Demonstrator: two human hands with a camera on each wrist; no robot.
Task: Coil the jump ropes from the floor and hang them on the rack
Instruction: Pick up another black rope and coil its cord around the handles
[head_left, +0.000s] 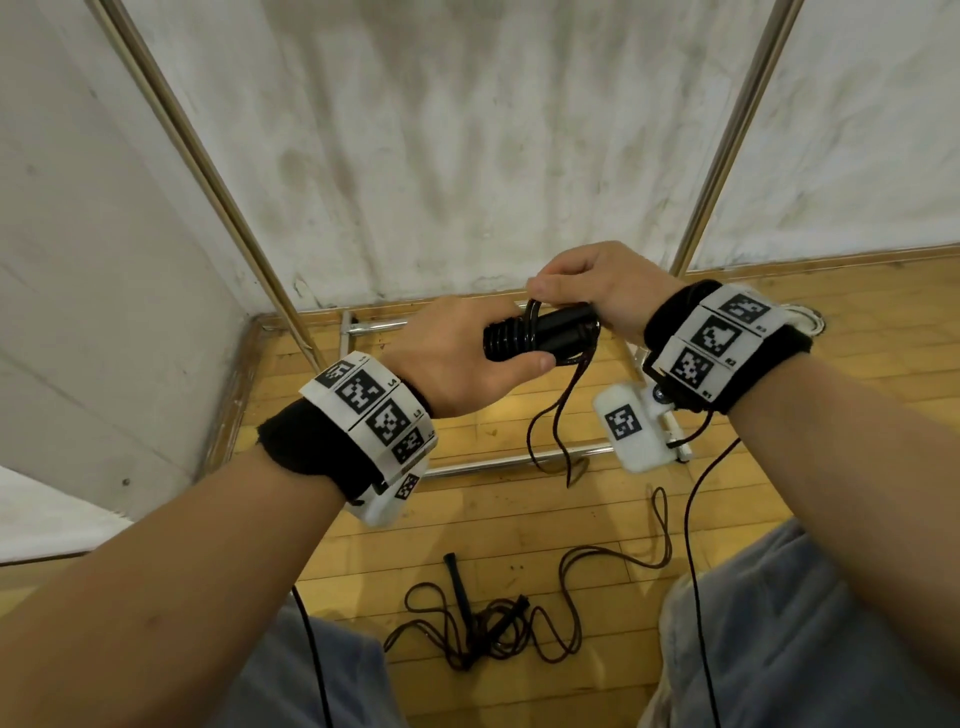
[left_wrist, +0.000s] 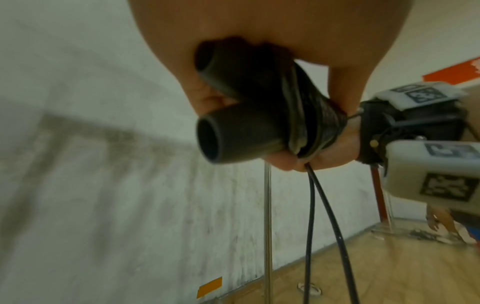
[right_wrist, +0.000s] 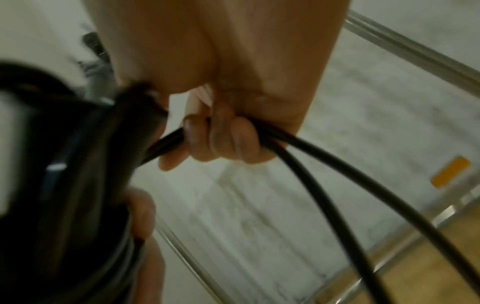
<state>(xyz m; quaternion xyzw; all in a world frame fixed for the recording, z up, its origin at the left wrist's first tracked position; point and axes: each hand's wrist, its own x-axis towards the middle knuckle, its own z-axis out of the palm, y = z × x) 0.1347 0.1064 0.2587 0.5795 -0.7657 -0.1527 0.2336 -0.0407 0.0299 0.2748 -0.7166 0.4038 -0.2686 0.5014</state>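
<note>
Left hand (head_left: 462, 358): fingers curled round the two black handles (head_left: 540, 335), cord wound round them.
Right hand (head_left: 597, 291): fingers curled round cord (right_wrist: 306, 156), touching the handles.
Loose cord: hangs down from the handles.
Second rope (head_left: 493, 623): tangled on the wood floor (head_left: 467, 519) between the knees.
Rack (head_left: 218, 187): metal poles slant up near the wall corner; base bars on the floor beneath the hands.
Wristbands: tags read L3, L4.

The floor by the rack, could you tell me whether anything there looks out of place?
Yes: a second jump rope lies in a loose tangle on the wooden floor, uncoiled, while both hands wrap the first rope.
</note>
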